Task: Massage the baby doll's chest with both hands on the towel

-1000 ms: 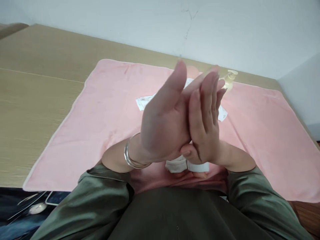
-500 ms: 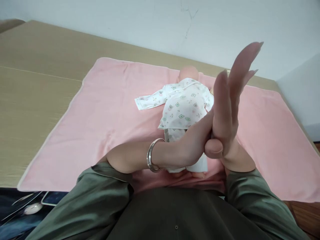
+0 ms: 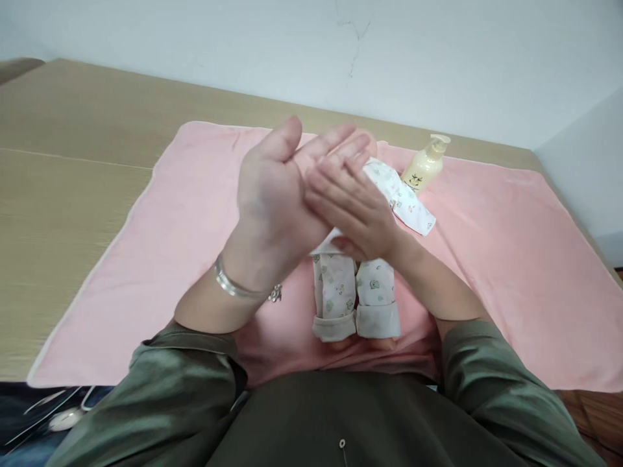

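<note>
My left hand [image 3: 275, 194] is raised with its palm turned up and fingers stretched out, a silver bangle [image 3: 233, 285] round the wrist. Flat across its palm and fingers lies my right hand [image 3: 363, 207], fingers extended and slightly blurred. I see nothing held between them. Behind and below them a baby doll [image 3: 335, 292] lies on a pink blanket [image 3: 195, 194], dressed in a white printed top and matching trousers with turned-up cuffs. My hands cover most of its torso and part of its head. One printed sleeve [image 3: 416, 207] reaches out to the right.
A pale yellow pump bottle [image 3: 426, 165] stands on the blanket, right of the doll's head. The blanket covers part of a wooden table [image 3: 73, 149], and a white wall [image 3: 243, 52] rises behind it. Dark items, partly cut off, show at lower left.
My hands have moved left and turned from upright, pressed palm to palm, to the left palm facing up under the right fingers. The pump bottle and the doll's trousers now show plainly.
</note>
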A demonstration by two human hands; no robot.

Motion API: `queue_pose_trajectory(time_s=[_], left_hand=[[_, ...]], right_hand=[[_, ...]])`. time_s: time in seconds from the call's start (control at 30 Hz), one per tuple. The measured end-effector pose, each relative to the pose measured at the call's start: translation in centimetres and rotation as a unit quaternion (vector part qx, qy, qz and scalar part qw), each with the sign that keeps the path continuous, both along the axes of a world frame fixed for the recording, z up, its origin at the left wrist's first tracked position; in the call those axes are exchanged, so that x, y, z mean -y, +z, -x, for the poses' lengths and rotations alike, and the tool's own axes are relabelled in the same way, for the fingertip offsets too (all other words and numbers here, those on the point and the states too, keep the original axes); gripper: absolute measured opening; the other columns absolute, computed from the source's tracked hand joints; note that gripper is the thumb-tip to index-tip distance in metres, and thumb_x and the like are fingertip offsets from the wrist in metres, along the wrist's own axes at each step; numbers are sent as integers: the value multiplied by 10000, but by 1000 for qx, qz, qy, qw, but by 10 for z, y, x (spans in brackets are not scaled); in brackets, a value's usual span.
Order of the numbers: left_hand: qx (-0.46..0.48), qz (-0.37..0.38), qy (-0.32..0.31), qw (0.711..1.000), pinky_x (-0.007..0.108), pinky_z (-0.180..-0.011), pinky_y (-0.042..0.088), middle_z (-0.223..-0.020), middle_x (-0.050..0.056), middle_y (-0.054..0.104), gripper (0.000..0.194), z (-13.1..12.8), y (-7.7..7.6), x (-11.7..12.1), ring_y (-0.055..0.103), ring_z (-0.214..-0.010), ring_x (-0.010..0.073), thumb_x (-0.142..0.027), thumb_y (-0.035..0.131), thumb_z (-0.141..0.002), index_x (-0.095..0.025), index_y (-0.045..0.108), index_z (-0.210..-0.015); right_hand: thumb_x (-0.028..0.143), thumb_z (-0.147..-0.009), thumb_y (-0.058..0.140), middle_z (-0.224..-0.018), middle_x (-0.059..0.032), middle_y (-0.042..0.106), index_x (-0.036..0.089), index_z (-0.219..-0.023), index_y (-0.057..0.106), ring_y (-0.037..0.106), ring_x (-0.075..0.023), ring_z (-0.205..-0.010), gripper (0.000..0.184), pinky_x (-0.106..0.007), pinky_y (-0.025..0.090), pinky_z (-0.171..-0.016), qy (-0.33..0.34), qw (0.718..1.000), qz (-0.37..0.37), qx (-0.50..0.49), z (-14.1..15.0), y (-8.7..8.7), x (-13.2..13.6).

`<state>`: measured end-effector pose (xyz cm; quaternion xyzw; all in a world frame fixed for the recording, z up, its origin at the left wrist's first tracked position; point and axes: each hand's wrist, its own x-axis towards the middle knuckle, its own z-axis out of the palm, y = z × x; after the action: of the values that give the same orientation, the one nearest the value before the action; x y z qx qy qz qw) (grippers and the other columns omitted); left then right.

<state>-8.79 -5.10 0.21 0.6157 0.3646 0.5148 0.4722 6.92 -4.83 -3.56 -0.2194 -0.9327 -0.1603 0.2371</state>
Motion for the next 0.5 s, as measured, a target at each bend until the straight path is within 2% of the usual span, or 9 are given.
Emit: queue_pose_trajectory(time_s=[0.03, 0.07, 0.1, 0.17, 0.23, 0.27, 0.33, 0.4, 0.5], left_hand=[[80, 60, -24, 995, 455, -1130, 452, -1347, 72, 650, 660, -3, -1, -12, 466, -1394, 228, -354, -49, -1018, -134, 504, -1302], [162, 106, -14, 981, 393, -1176, 414, -1426, 66, 592, 585, -9, -5, -24, 447, -1416, 182, -329, 2, -1023, -145, 491, -1286], [200, 120, 41, 972, 352, -1187, 407, -1443, 61, 580, 511, -16, -13, -37, 468, -1407, 163, -316, 64, -1024, -175, 507, -1234], [197, 80, 128, 969, 314, -1235, 337, -1472, 53, 549, 345, -31, -36, -62, 429, -1440, 143, -285, 251, -1009, -195, 517, -1209], [155, 55, 169, 972, 356, -1216, 374, -1352, 65, 630, 222, -45, -64, -82, 522, -1372, 181, -224, 431, -930, -199, 564, -1105], [131, 66, 161, 976, 379, -1190, 408, -1298, 78, 656, 207, -49, -77, -88, 567, -1324, 202, -218, 444, -912, -199, 577, -1069], [69, 35, 165, 983, 392, -1166, 429, -1299, 75, 655, 235, -55, -98, -94, 575, -1306, 217, -223, 462, -901, -216, 585, -1101], [9, -2, 181, 983, 397, -1169, 417, -1329, 72, 641, 286, -56, -109, -91, 561, -1312, 222, -212, 464, -895, -221, 586, -1154], [-62, -31, 208, 976, 414, -1181, 394, -1322, 74, 645, 340, -54, -114, -81, 556, -1300, 227, -153, 459, -863, -208, 604, -1166]], right_hand=[[558, -956, 171, -1558, 13, 441, 229, -1452, 412, 205, -224, -1541, 642, -508, 78, -1293, -14, 999, 31, -34, -5, -8, -16], [493, -961, 172, -1547, -40, 460, 171, -1441, 425, 227, -230, -1536, 631, -524, 131, -1287, -48, 994, 68, -73, -9, -18, -30], [409, -968, 173, -1546, -85, 461, 127, -1429, 438, 254, -220, -1528, 602, -509, 201, -1276, -88, 984, 101, -113, -12, -27, -42], [316, -968, 202, -1534, -104, 476, 121, -1410, 474, 334, -205, -1495, 555, -490, 258, -1262, -144, 963, 159, -160, -14, -43, -59], [289, -967, 244, -1518, -86, 500, 146, -1402, 504, 393, -193, -1464, 526, -464, 289, -1255, -164, 949, 210, -170, -14, -55, -68], [288, -966, 267, -1509, -80, 513, 150, -1399, 515, 408, -190, -1454, 517, -450, 296, -1254, -167, 944, 230, -166, -14, -58, -71], [284, -963, 307, -1503, -86, 519, 135, -1399, 524, 405, -190, -1456, 509, -426, 287, -1259, -174, 938, 258, -151, -16, -60, -76], [283, -959, 341, -1523, -94, 493, 119, -1413, 511, 371, -201, -1475, 512, -434, 247, -1271, -200, 931, 275, -135, -21, -59, -82], [307, -964, 362, -1573, -131, 408, 71, -1468, 426, 319, -245, -1500, 560, -472, 221, -1270, -284, 904, 294, -128, -27, -53, -85]])
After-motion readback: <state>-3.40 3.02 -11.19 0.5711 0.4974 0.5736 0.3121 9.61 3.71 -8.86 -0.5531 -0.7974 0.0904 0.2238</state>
